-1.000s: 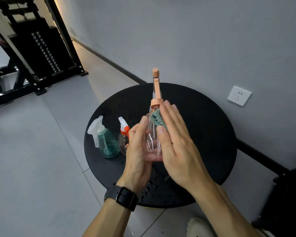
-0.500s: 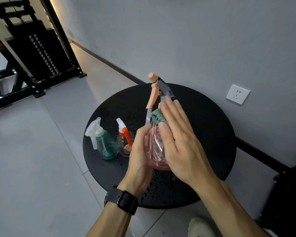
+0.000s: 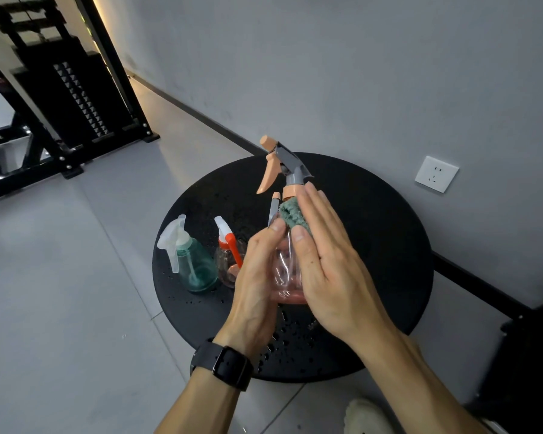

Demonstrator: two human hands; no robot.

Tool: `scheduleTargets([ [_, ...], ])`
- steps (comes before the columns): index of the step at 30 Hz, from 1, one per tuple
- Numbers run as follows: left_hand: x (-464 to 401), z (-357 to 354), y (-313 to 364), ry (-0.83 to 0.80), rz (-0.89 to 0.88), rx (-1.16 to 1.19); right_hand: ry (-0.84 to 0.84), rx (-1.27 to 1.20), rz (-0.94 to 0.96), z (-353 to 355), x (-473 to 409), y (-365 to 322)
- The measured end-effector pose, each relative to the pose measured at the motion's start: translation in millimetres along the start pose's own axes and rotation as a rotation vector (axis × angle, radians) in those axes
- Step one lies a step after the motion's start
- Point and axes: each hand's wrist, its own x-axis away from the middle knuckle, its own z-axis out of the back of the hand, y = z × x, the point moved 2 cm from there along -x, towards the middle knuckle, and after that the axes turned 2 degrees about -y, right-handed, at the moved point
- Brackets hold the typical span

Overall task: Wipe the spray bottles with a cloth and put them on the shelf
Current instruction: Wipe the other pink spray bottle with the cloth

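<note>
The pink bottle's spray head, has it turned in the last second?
Yes. The spray head has swung round: its nozzle, earlier aimed at the wall, now points left, away from the socket.

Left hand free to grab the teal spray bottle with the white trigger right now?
Probably not yet: the left hand grips the clear pink spray bottle being wiped. The teal spray bottle with the white trigger stands unobstructed on the round black table, just beside it.

Grey wall; tiled floor
</note>
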Motion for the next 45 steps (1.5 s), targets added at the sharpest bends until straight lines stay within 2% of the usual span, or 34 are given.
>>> scheduleTargets([
  [4, -3.5, 3.1, 2.7, 0.077, -0.024, 0.059, 0.016, 0.013, 0.038, -3.8, 1.8, -3.5],
  [8, -3.3, 3.7, 2.4, -0.027, -0.054, 0.065, 0.053, 0.059, 0.094, -6.7, 2.7, -5.4],
  [12, -0.8, -0.2, 2.4, -0.065, -0.017, 0.065, 0.071, 0.12, 0.125, -7.3, 2.4, -2.9],
  [23, 5.8, -10.1, 4.3, -0.217, 0.082, 0.03, 0.057, 0.016, 0.035, 10.1, -1.5, 2.7],
  [35, -1.1, -0.2, 6.8, -0.104, 0.03, 0.228, 0.055, -0.017, 0.058, -5.4, 2.6, -0.5],
  [45, 0.6, 1.1, 8.8, -0.153, 0.085, 0.257, 0.093, 0.025, 0.149, -3.0, 2.5, -5.1],
])
